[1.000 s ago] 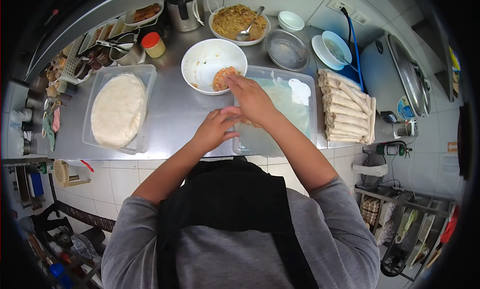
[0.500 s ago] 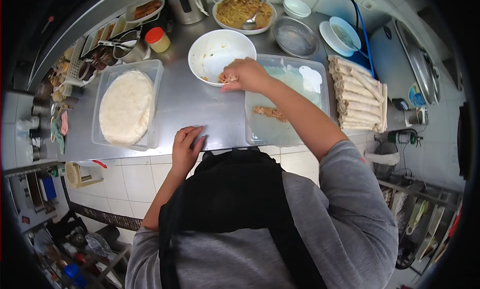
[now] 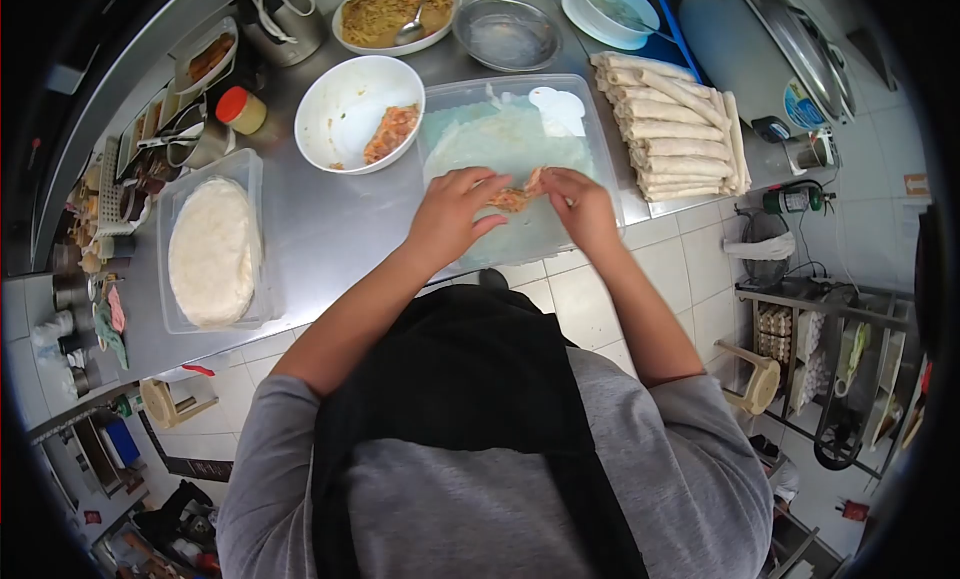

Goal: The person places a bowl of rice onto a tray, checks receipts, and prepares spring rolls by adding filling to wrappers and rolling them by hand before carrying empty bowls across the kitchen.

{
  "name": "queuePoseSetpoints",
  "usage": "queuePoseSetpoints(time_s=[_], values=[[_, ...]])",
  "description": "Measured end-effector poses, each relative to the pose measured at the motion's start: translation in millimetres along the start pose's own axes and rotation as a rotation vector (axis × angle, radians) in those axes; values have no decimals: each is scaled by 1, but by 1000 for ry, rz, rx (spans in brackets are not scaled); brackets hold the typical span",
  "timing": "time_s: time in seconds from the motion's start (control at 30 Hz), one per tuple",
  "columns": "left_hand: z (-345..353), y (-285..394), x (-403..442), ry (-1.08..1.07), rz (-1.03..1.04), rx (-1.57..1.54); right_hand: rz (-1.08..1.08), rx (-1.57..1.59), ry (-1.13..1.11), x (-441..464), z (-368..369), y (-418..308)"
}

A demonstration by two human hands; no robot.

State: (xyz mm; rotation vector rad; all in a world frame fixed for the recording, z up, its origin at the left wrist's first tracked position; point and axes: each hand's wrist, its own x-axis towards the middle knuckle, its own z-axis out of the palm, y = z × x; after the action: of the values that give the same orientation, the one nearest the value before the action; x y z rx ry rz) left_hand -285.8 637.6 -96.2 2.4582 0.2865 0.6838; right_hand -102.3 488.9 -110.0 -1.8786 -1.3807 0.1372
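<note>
A strip of orange-pink meat filling (image 3: 508,200) lies on a thin pale wrapper (image 3: 463,147) spread over a translucent plastic tray (image 3: 603,157). My right hand (image 3: 585,214) is closed, its fingertips pinching some filling at the strip's right end. At the strip's left end is my left hand (image 3: 450,217), open, thumb apart from the fingers; whether its fingertips touch the filling I cannot tell. Beyond the left hand stands a white bowl (image 3: 328,119) with more filling (image 3: 392,132) against its right side.
A stack of pale round wrappers (image 3: 212,251) sits in a plastic container at left. Rolled wrappers (image 3: 675,134) are piled at right. Behind stand a bowl of noodle-like food (image 3: 375,19) with a spoon, a metal dish (image 3: 505,34) and a red-lidded jar (image 3: 241,110).
My right hand has moved from the white bowl to the filling on the wrapper. My left hand has come from the counter edge to the strip's left end. The view has shifted right.
</note>
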Motion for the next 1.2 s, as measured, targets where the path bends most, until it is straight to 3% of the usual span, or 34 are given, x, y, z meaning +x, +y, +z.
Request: queuePoseSetpoints(time_s=[0.03, 0.17, 0.23, 0.4, 0.47, 0.53, 0.6, 0.67, 0.7, 0.73, 0.8, 0.87, 0.93, 1.13, 1.2], values=[[11, 3, 9, -6, 22, -6, 26, 2, 105, -8, 9, 2], [51, -6, 24, -52, 89, -73, 197, 78, 126, -29, 22, 10], [60, -15, 23, -146, 87, 23, -46, -105, 121, -29, 20, 17], [44, -4, 28, -158, 97, -78, 133, 197, 33, -18, 4, 14], [41, -4, 29, -166, 53, -183, -55, 177, 96, -11, 7, 16], [44, -11, 28, -329, -44, -114, -50, 174, -3, -13, 12, 31], [48, -12, 25, -300, -64, -106, -48, 172, -104, -15, 11, 37], [51, -10, 23, -268, -85, -97, 185, 391, -181, -16, 8, 35], [49, -3, 24, -106, -3, -28, 182, 395, -181, -14, 6, 31], [48, 1, 25, 55, 80, 40, 127, 382, -109, -11, 5, 25], [48, -3, 24, 13, 80, -14, 77, 370, -30, -10, 6, 25], [52, -8, 20, -30, 80, -69, -112, 127, -154, -12, 11, 32], [56, -10, 20, -174, -11, 27, -77, 143, -168, -14, 14, 36], [52, -8, 19, -88, 0, 25, -161, -5, -95, -20, 5, 39], [54, -12, 18, -187, -47, 56, -164, 3, -132, -22, 6, 44]])
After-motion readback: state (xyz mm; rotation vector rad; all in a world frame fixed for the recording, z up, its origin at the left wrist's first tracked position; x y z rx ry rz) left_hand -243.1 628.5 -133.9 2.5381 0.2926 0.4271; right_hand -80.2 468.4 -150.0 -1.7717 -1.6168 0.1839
